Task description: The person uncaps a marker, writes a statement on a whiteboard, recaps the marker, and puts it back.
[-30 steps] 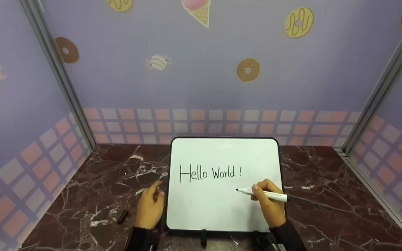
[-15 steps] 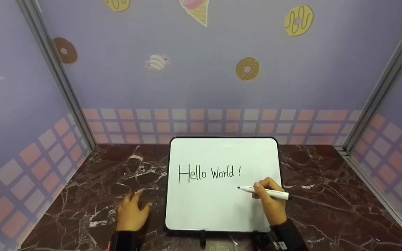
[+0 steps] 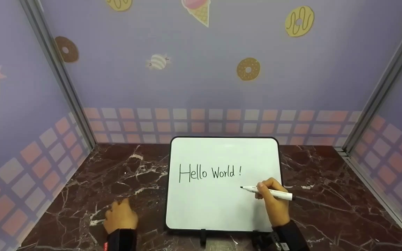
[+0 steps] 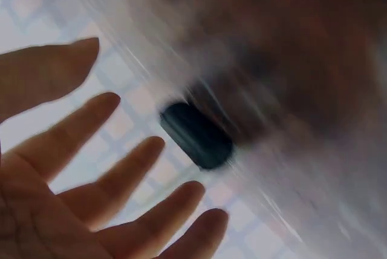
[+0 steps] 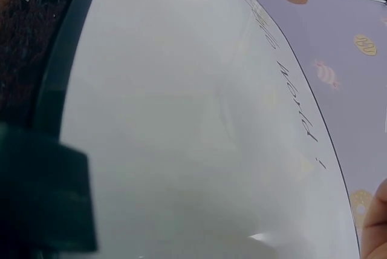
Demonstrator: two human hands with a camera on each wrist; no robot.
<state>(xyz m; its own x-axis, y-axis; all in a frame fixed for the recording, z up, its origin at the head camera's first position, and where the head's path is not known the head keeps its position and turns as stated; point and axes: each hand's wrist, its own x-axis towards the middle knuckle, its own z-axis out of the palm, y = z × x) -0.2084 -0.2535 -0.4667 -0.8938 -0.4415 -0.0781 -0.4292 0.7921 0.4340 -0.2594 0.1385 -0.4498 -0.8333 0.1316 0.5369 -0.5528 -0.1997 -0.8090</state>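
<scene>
In the head view my right hand (image 3: 274,205) holds a white marker (image 3: 282,194) near its middle, uncapped, its black tip pointing left over the whiteboard (image 3: 204,209). "Hello World!" is written on that board in black. The right wrist view shows the whiteboard (image 5: 169,114) close up and only a bit of the hand (image 5: 376,226) at the edge. My left hand (image 3: 121,217) is low over the table, left of the board. Its fingers (image 4: 130,165) are spread in the left wrist view, just short of a black marker cap (image 4: 196,136), which the head view hides.
The board lies on a dark red marbled table (image 3: 326,195). Purple wall panels (image 3: 204,87) with sweets printed on them enclose the back and both sides. A black clip (image 3: 203,237) sits at the board's near edge.
My left hand has moved left and down from beside the board to over the spot where the black cap lay. The right hand and marker have shifted slightly right. The writing is unchanged.
</scene>
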